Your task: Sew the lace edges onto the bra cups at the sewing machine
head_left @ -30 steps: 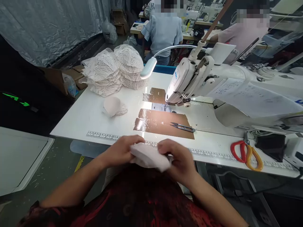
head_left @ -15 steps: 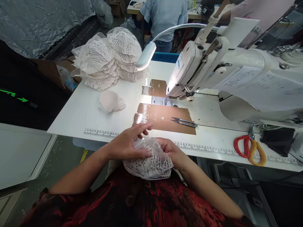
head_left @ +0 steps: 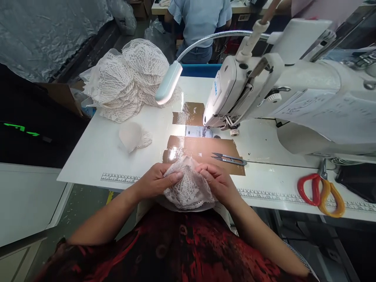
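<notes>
A white lace bra cup [head_left: 188,190] is held between my two hands at the table's front edge, its domed side facing up. My left hand [head_left: 158,179] grips its left side, thumb on top of the lace. On the upper right, my right hand [head_left: 217,181] pinches the edge with thumb and fingers. Beyond them, the sewing machine [head_left: 235,92] stands with its needle area lit. Thread snips [head_left: 229,159] lie on the brown tape [head_left: 202,147] just past my hands. A smooth beige cup piece with lace [head_left: 133,137] rests on the table to the left.
Stacked lace cups [head_left: 117,84] stand at the table's back left. A lamp [head_left: 169,83] on a bendy neck hangs over the table [head_left: 94,154]. Red and orange-handled scissors [head_left: 321,192] lie at the right front edge. A person in a light blue top [head_left: 201,21] is beyond the table.
My left hand has closed from spread fingers onto the lace. The cup has risen slightly toward the table and been turned, and my right hand now pinches its upper edge. The camera view has shifted.
</notes>
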Tool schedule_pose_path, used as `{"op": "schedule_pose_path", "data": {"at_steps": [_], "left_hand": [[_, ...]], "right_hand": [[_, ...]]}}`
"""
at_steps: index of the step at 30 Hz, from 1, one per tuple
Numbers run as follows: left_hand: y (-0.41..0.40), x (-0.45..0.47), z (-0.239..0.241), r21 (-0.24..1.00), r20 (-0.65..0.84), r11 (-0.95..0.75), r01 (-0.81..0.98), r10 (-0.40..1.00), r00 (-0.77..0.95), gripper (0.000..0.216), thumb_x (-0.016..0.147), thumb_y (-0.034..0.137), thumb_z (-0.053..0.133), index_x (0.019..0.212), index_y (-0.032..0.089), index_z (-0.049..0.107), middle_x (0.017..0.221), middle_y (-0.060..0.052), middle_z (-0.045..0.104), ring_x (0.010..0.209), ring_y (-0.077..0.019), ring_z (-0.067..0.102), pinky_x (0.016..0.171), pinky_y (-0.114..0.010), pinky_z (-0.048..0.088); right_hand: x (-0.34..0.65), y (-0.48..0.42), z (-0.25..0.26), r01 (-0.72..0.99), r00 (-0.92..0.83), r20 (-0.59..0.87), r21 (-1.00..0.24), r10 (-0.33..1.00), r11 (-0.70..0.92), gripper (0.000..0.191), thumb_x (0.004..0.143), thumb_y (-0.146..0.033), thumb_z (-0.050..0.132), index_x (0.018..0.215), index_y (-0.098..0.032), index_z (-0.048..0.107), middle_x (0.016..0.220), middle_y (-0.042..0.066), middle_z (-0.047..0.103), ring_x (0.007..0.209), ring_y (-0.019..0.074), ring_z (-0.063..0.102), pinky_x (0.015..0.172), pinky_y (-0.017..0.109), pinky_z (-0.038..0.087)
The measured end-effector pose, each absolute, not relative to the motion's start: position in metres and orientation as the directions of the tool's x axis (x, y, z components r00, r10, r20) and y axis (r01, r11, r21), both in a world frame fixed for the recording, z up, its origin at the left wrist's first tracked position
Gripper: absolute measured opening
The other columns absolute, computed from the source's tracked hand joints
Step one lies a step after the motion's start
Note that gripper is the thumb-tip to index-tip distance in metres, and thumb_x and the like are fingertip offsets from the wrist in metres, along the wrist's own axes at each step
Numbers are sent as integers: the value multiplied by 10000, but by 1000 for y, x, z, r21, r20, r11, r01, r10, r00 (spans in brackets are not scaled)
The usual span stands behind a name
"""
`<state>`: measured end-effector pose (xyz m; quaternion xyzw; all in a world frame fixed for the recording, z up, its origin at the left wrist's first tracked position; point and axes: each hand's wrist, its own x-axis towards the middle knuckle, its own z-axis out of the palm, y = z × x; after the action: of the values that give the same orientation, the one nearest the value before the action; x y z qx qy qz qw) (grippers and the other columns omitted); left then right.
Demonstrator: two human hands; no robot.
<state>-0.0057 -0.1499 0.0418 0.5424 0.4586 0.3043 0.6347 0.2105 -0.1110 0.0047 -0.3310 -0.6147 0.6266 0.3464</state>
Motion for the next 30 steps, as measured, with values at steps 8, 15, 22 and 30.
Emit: {"op": "schedule_pose_path", "data": {"at_steps": [8, 15, 22, 30], "left_hand": [[-141, -2, 37, 871, -373, 440, -218, 882, 289, 443, 825, 566, 589, 779, 127, 626, 683, -33, 583, 632, -136, 539, 586, -234, 445], [-163, 17, 27, 541, -377, 553, -634, 833, 406, 719, 720, 641, 663, 1255, 174, 548, 1198, -128, 613, 1122, -279, 571, 950, -389, 475], [-152, 45, 24, 645, -509, 499, -578, 845, 162, 459, 549, 61, 743, 991, 171, 686, 912, -43, 697, 834, -193, 637, 771, -295, 520], [-161, -30, 52, 969, -127, 224, -106, 816, 563, 117, 817, 230, 645, 731, 159, 679, 729, -74, 653, 662, -157, 591, 639, -280, 486]], "right_hand": [[208, -105, 13, -159, -490, -190, -940, 851, -302, 395, 745, -518, 693, 606, -180, 543, 580, -26, 465, 524, 100, 398, 493, 228, 327], [197, -106, 7, -328, -351, -137, -909, 926, -258, 272, 733, -477, 719, 681, -217, 659, 703, 7, 609, 666, 162, 536, 651, 295, 463], [180, -107, 13, -422, -336, -238, -827, 911, -371, 281, 638, -440, 791, 613, -198, 650, 577, -13, 551, 573, 135, 481, 562, 271, 431], [196, -97, 17, -239, -394, -153, -935, 906, -262, 287, 663, -402, 783, 634, -191, 590, 581, -29, 535, 515, 95, 432, 490, 229, 376]]}}
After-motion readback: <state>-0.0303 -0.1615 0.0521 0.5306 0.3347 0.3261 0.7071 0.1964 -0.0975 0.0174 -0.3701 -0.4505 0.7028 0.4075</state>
